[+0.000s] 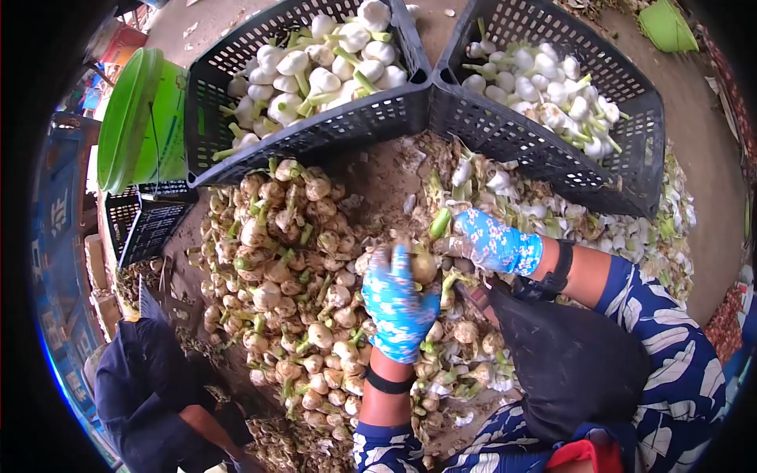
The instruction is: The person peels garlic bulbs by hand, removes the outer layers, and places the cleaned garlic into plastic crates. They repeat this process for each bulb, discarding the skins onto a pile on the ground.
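Observation:
My left hand (400, 307), in a blue flowered glove, curls around a garlic bulb (424, 268); its fingertips are smeared by motion. Close on the right, my right hand (495, 243) wears a matching glove with dirty fingertips. Its fingers are pressed together beside the bulb, and what they grip is hidden. A cut green stem (440, 223) shows just beyond the right fingertips. Beneath and left of my hands spreads a heap of unpeeled garlic (268, 296) with soil-stained skins and short stems.
Two black plastic crates, the left crate (315, 130) and the right crate (544, 146), hold white cleaned garlic. Peeled skins (623, 244) litter the ground at right. A green bucket (130, 118) stands at left. Another person (150, 394) bends at lower left. A black cloth (568, 355) covers my knee.

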Demonstrator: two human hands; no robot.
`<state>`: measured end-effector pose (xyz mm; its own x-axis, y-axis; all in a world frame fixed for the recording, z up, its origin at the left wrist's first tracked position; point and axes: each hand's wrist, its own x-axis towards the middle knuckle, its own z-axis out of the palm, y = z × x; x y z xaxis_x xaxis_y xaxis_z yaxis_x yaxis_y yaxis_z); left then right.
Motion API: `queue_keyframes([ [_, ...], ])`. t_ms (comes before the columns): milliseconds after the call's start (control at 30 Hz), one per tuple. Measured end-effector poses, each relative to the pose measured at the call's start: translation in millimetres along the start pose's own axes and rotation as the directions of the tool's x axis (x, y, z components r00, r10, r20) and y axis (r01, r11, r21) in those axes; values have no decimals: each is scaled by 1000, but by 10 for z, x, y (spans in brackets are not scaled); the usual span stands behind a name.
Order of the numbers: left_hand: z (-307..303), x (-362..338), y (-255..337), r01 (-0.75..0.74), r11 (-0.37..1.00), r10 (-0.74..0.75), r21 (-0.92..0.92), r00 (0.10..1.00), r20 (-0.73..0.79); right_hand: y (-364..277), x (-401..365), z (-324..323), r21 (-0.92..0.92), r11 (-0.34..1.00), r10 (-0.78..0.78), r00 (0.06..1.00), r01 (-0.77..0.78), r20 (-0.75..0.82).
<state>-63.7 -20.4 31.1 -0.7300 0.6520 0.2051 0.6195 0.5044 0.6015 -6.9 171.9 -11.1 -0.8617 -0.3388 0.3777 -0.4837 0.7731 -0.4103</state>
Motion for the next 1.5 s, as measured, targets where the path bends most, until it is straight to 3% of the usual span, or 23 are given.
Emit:
queue_keyframes([
  [67, 8, -100, -64, 232, 867, -232, -442, 971, 55, -168, 172, -229, 513, 368, 537, 628, -775, 563],
  [100, -66, -106, -55, 584, 354, -457, -731, 790, 410, -186, 170, -259, 535, 151, 524, 526, -832, 670],
  [133, 9, -122, -146, 410, -184, -241, -893, 862, 446, -272, 194, -377, 643, -227, 412, 526, -731, 744],
  [200, 123, -250, -91, 318, -736, -299, -597, 639, 709, -319, 57, -101, 652, -487, 324, 573, -581, 752],
  [267, 122, -149, 76, 368, -401, -482, -839, 694, 534, -315, 158, -293, 673, -618, 365, 609, -407, 704],
  [333, 200, -168, 100, 341, -54, -684, -939, 672, 283, -290, 196, -374, 703, -65, 456, 606, -708, 652],
  [367, 225, -222, 98, 404, 105, -592, -908, 759, 270, -309, 142, -382, 714, -215, 371, 620, -667, 691],
  [467, 411, -297, 7, 239, -452, -408, -859, 801, 438, -331, 72, -205, 527, -767, 231, 608, -367, 760],
  [500, 460, -337, 8, 285, -377, -507, -881, 733, 454, -394, 131, -243, 483, -845, 252, 625, -229, 738],
  [600, 401, -407, 108, 294, 359, -597, -886, 802, 24, -279, 58, -153, 573, -685, 265, 578, -450, 772],
  [667, 396, -410, 219, 262, 488, -604, -833, 790, -105, -359, 148, -263, 631, -320, 340, 536, -706, 772],
  [733, 416, -372, 174, 400, 266, -766, -877, 640, 60, -315, 124, -138, 744, 503, 253, 898, -440, 360],
  [767, 418, -273, 180, 454, 268, -814, -850, 579, 53, -314, 129, -170, 491, 735, 226, 852, -468, 472],
  [800, 498, -278, 89, 342, 198, -795, -919, 604, 53, -304, 132, -167, 491, 737, 224, 854, -464, 470],
  [900, 438, -287, -28, 335, 841, -438, -426, 883, -171, -255, 155, -272, 163, 939, 242, 917, -303, 316],
  [967, 227, -297, 51, 231, 875, -290, -425, 954, -77, -63, 223, -329, -26, 949, 310, 914, -314, 263],
  [1067, 51, -487, 197, 301, 674, -414, -674, 910, -8, 217, 71, -183, -83, 964, 264, 901, -252, 343],
  [1133, -66, -449, 170, 265, 370, -660, -890, 750, -51, 14, -8, -340, 256, 805, 226, 675, -535, 702],
  [1200, -19, -521, -128, 246, 848, -443, -469, 815, -374, -62, -339, -524, 619, 576, -96, 708, -533, 700],
  [1233, 84, -668, -467, 114, 304, -717, -946, 681, -149, -201, -577, -781, 792, 117, 169, 798, -599, 578],
  [1267, 121, -757, -709, -147, -382, -752, -913, 623, 215, -319, -720, -975, 851, -339, 460, 718, -402, 522],
  [1433, 165, -516, -509, -75, -397, -762, -915, 582, 283, 125, -624, -1091, 688, 330, 377, 758, -647, 532],
  [1500, 30, -324, -388, -52, -348, -744, -936, 623, 242, 262, -903, -718, 128, 873, 329, 763, -470, 557],
])
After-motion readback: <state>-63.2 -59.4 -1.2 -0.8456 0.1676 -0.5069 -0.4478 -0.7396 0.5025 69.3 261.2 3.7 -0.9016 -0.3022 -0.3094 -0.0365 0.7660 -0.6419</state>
